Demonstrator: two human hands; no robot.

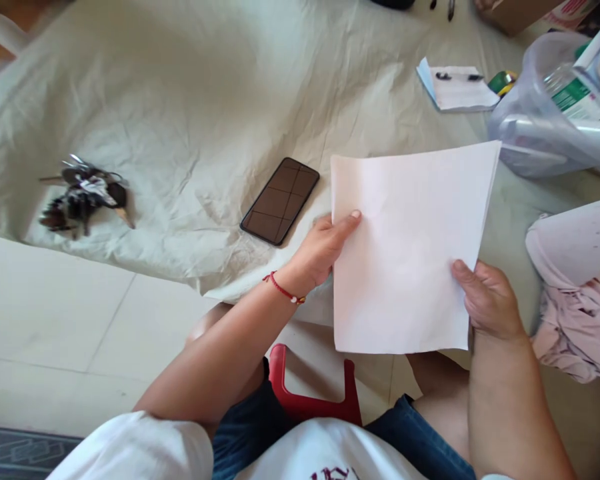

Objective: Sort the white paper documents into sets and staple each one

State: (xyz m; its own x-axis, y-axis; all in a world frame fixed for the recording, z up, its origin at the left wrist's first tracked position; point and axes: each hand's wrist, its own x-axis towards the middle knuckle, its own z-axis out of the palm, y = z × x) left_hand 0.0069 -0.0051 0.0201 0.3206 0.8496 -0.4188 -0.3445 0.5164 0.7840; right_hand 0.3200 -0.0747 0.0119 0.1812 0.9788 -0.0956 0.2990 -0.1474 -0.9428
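Note:
A stack of white paper sheets (405, 247) is held up between my two hands, over the front edge of the covered table. My left hand (327, 247) grips its left side, thumb on top and fingers hidden behind. On the right side, lower down, my right hand (487, 293) pinches the sheets with the thumb on the front face. The paper looks blank on the side facing me. Just left of the paper lies a dark smartphone (280, 201), screen up, near my left hand but apart from it.
A bunch of keys (87, 193) lies at the left on the pale table cover (190, 80). At the right stand a translucent plastic basket (535, 133) with items inside, a small notepad (463, 93), and pink cloth (575, 320). A red stool (315, 403) shows beneath me.

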